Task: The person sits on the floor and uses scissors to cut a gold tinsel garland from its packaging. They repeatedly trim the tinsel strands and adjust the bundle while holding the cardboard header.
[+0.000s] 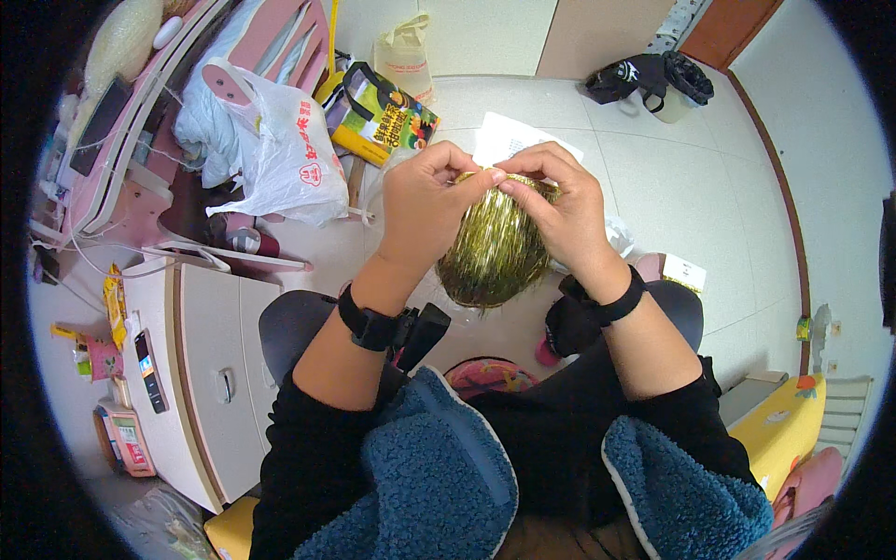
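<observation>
A bunch of gold metallic tinsel (498, 245) hangs in front of me, its shiny strands spreading downward from a gathered top edge. My left hand (435, 199) pinches that top edge between thumb and bent fingers. Close beside it, my right hand (556, 189) grips the same edge, and the two thumb tips almost meet. What exactly lies under the fingertips is hidden. Behind my hands, a white sheet with printing (521, 136) lies on the tiled floor.
White plastic bag (294, 150) hangs at the left by a pink desk (133, 168). A colourful carrier bag (385, 119) stands beyond it. Left of my legs is a white cabinet (217, 350) with a phone-like device (149, 371) on top. By my right knee sits a small white box (684, 273).
</observation>
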Action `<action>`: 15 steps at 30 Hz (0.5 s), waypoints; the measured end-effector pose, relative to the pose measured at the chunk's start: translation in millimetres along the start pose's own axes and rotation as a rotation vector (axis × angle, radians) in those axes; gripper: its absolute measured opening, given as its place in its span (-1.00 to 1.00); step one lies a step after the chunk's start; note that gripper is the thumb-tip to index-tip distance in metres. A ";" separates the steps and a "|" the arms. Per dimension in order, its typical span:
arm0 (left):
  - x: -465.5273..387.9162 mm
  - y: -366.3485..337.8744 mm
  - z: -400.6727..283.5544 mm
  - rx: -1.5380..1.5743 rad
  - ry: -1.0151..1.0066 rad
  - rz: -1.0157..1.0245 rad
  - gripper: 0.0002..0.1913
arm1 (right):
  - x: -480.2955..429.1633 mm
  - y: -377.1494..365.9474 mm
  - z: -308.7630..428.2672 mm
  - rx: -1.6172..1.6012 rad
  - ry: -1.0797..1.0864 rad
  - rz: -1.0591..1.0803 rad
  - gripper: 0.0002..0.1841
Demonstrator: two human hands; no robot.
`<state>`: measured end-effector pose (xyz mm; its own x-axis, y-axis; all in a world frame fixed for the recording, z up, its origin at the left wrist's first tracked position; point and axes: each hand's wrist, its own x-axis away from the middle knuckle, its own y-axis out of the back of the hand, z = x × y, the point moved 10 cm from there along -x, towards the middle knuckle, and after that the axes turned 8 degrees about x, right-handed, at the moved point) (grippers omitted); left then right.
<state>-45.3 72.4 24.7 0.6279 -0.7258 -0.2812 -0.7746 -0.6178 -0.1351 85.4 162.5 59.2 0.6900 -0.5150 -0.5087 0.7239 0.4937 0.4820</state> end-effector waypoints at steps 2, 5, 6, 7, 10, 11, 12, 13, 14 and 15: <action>-0.8 -0.9 1.9 -0.007 0.041 0.020 -0.79 | 1.5 -0.3 -5.6 -0.028 -0.043 -0.001 -0.88; -2.2 1.6 3.8 -0.072 0.106 0.056 -0.82 | 3.5 -4.4 -13.1 -0.046 -0.095 0.023 -0.89; -2.6 2.4 4.4 -0.103 0.127 0.070 -0.84 | 3.9 -6.8 -15.5 -0.047 -0.112 0.035 -0.90; -2.9 2.9 4.1 -0.088 0.139 0.076 -0.83 | 4.0 -7.9 -15.9 -0.049 -0.109 0.034 -0.90; -3.3 2.4 3.5 -0.035 0.168 0.089 -0.83 | 4.4 -9.4 -17.6 -0.050 -0.120 0.028 -0.89; -3.3 2.3 3.3 -0.012 0.173 0.088 -0.83 | 4.8 -8.6 -18.5 -0.052 -0.130 0.024 -0.89; -3.1 2.0 3.6 0.014 0.182 0.088 -0.84 | 5.1 -7.6 -19.0 -0.054 -0.136 0.018 -0.89; -3.2 2.9 3.8 0.002 0.185 0.083 -0.83 | 5.3 -7.2 -19.6 -0.044 -0.144 0.020 -0.89; -3.2 3.8 4.7 -0.008 0.191 0.078 -0.83 | 5.5 -6.7 -19.8 -0.033 -0.148 0.019 -0.89; -3.2 4.3 4.3 -0.006 0.181 0.078 -0.83 | 5.4 -6.2 -18.5 -0.027 -0.136 0.017 -0.90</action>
<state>-50.9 73.4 21.0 0.5697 -0.8138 -0.1147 -0.8214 -0.5589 -0.1136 84.5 169.7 40.3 0.6973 -0.5959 -0.3984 0.7132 0.5209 0.4691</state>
